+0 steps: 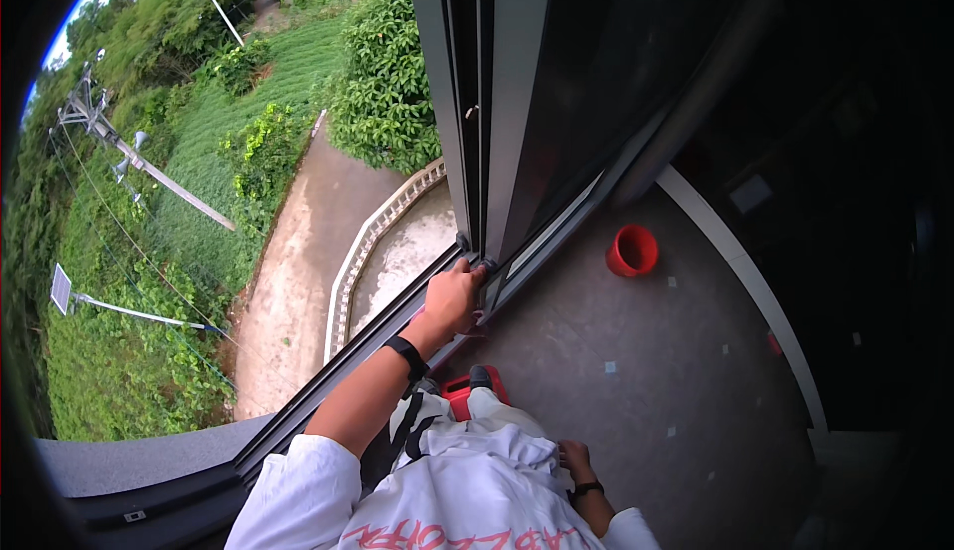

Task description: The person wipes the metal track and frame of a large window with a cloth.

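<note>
My left hand (454, 295) reaches forward to the foot of the dark sliding window frame (479, 133). Its fingers are bent and press at the corner where the upright meets the lower track (328, 366). Beside and under this hand shows a bit of pink material (475, 331), perhaps a cloth; the hand covers most of it. Down by my right side, my right hand (573, 457) hangs against my white shirt (467, 490). Its fingers look curled, but they are too dark and partly hidden to read.
Under my feet is a red stool (458, 392). A red bucket (632, 251) stands on the grey floor (636, 351) to the right. Left of the track the window opens onto a drop, with a paved yard, a curved balustrade (373, 237) and greenery far below.
</note>
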Available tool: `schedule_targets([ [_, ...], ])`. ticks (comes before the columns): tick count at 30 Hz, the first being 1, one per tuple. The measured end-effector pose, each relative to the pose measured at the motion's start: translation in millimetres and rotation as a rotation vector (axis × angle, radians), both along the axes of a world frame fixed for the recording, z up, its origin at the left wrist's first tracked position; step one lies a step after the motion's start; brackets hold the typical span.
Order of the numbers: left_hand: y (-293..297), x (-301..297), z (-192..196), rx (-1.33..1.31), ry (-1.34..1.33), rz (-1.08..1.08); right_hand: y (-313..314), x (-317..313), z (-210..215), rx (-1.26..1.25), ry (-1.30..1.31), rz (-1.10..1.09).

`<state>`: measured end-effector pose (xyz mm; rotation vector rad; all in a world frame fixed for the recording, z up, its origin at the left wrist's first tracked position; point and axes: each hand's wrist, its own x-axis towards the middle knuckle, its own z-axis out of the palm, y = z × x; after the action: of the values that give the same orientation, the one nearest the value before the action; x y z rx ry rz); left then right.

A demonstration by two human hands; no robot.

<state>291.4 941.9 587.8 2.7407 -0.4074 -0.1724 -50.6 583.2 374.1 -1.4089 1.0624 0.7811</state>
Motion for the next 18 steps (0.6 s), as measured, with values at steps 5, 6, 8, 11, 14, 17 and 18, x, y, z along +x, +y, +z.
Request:
schedule_targets([
  [5, 12, -6, 36, 0.120, 0.155, -0.064, -11, 0, -8, -0.026, -0.021, -0.038],
  [6, 25, -16, 24, 0.110, 0.125, -0.078, -14, -1, -4, -0.017, 0.020, -0.005],
  [8, 40, -32, 19, 0.061, 0.025, -0.093, -18, 0, -3, -0.041, 0.071, 0.040],
  [11, 40, -29, 11, 0.062, -0.018, -0.131, -25, 0, -6, -0.028, 0.067, 0.004],
  [14, 22, 1, -7, -0.064, -0.155, -0.049, -22, 6, -3, 0.036, -0.001, -0.088],
  [17, -2, 12, -10, -0.070, -0.201, 0.019, -18, 1, 3, 0.018, 0.017, -0.039],
  [18, -1, 3, -2, -0.138, -0.157, 0.035, -20, 1, 5, 0.015, 0.032, -0.040],
])
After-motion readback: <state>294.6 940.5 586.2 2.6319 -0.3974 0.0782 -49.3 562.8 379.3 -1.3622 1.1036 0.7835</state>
